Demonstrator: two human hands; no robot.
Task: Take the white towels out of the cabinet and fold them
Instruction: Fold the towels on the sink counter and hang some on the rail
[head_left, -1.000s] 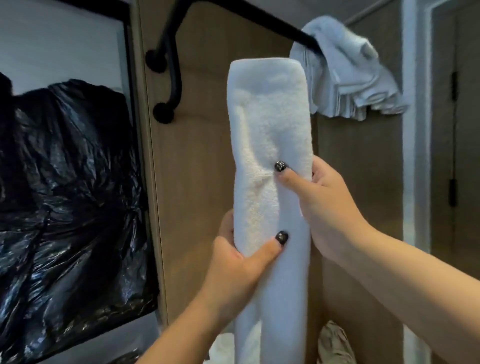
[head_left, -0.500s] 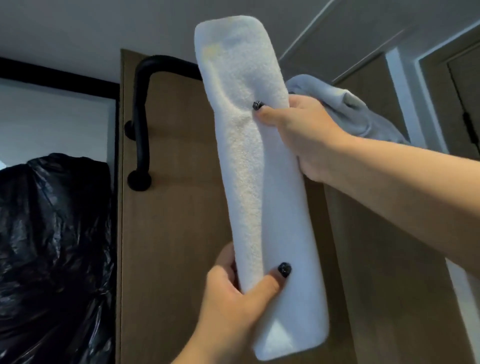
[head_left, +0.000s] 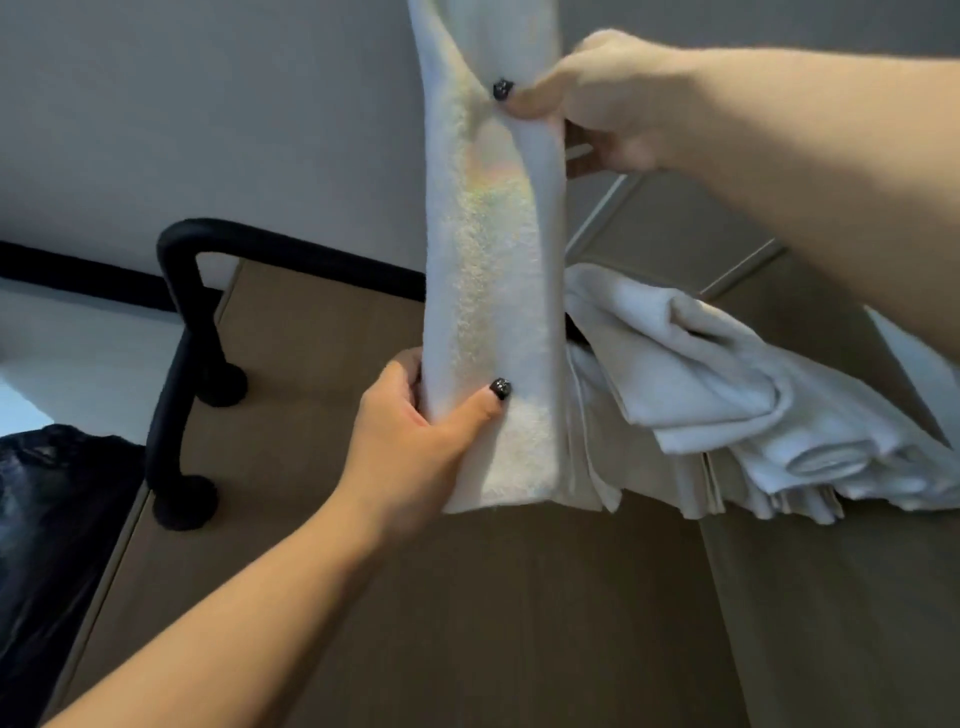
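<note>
Head view: a long, narrow, folded white terry towel (head_left: 491, 270) is held upright overhead, gripped near its lower end by the left hand (head_left: 415, 441) and pinched higher up by the right hand (head_left: 587, 104), above a black metal rail (head_left: 179, 291).

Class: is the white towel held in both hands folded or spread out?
Folded: the white towel forms a narrow upright strip, left hand gripping low, right hand pinching higher.
</note>
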